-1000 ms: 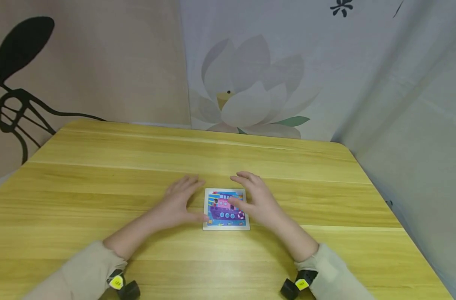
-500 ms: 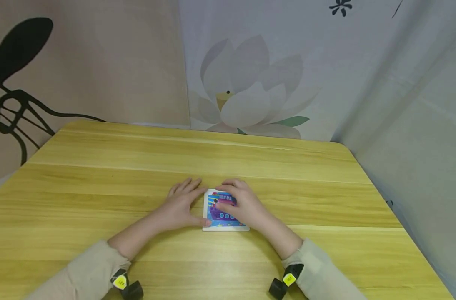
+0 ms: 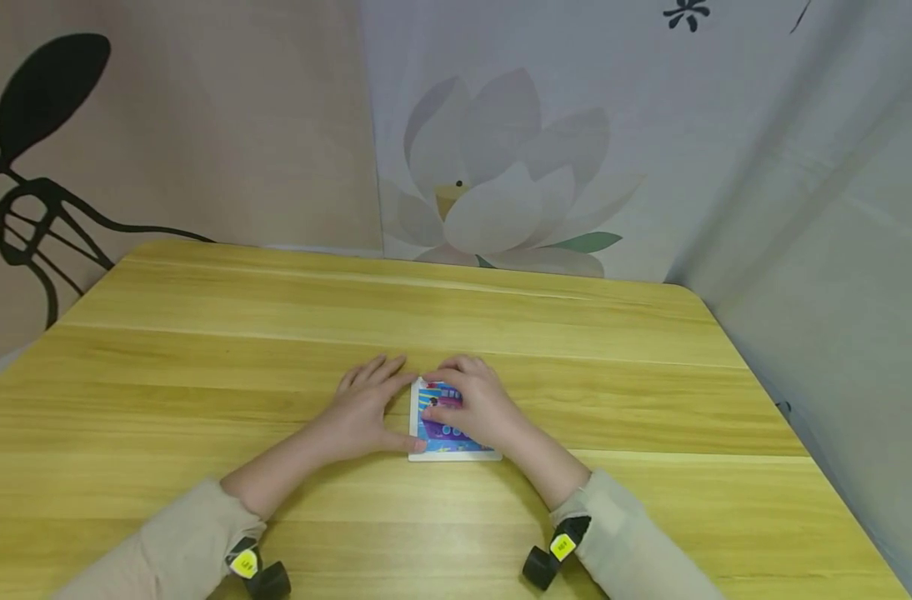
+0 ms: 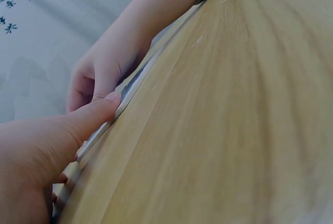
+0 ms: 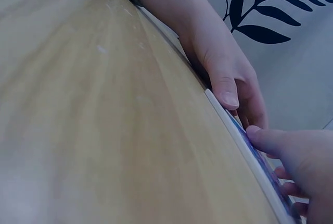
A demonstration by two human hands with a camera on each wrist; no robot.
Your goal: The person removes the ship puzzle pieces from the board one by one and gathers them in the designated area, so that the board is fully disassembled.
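A small flat picture board with a white rim and a purple cartoon ship lies on the wooden table. My left hand is at its left side, thumb on the lower left corner and index finger reaching the upper left corner. My right hand covers the board's right part, thumb over the picture and index finger near the top edge. In the left wrist view, the left thumb rests on the rim. The right wrist view shows the right thumb at the picture surface. Whether the right fingers pinch anything is hidden.
The wooden table stretches around the board on all sides. Behind it hangs a pale curtain printed with a lotus, and another grey cloth falls along the right edge.
My right hand has come in leftward and lower over the board, covering its right part. My left hand has shifted slightly right, and its thumb has settled on the lower left corner.
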